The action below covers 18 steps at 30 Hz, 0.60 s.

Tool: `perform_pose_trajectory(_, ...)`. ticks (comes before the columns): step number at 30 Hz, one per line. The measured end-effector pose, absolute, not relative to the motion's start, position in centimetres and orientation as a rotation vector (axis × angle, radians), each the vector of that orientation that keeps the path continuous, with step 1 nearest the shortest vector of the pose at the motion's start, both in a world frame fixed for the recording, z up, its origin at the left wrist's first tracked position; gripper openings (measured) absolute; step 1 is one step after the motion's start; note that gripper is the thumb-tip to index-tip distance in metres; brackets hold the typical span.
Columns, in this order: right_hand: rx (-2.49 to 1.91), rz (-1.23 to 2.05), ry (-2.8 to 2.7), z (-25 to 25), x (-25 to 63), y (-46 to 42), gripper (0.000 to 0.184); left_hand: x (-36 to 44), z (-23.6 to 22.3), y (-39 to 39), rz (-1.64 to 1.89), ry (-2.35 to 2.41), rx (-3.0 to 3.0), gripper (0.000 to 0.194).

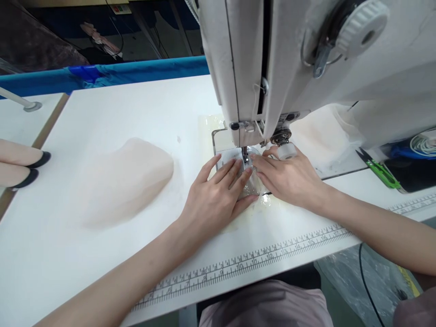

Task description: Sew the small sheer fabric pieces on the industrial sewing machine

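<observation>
In the head view, my left hand (214,193) lies with its fingers spread flat over the needle plate (220,138) of a sewing machine (245,63). A small, see-through piece of material (252,184) shows beneath the fingertips, beside the presser foot (245,158). From the right, my right hand (289,177) reaches to the same spot, its fingers bent and pressed close together at the foot. What its fingertips grip is too small and partly hidden to name. Left of the hands rests a sheer beige fabric piece (136,177).
More pale sheer fabric (323,131) lies under the machine arm. Green thread snips (379,170) lie at the right, by a dark flat object (412,170). A printed ruler strip (238,268) runs along the table's front edge. Beige rolls with black ends (20,168) sit far left.
</observation>
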State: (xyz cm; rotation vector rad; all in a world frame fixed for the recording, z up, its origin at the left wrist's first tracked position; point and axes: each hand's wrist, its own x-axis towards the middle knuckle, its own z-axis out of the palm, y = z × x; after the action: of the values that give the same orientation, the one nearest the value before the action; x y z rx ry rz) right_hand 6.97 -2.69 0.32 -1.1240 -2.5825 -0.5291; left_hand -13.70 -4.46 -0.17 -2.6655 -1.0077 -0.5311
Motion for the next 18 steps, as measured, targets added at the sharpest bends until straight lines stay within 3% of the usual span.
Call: perform_pose_trajectory(18, -1.168, -0.508, -2.603, 0.73, 7.01, -2.77, 0.027, -13.44, -0.58, -3.86, -0.517, -1.072, -2.667, 0.051)
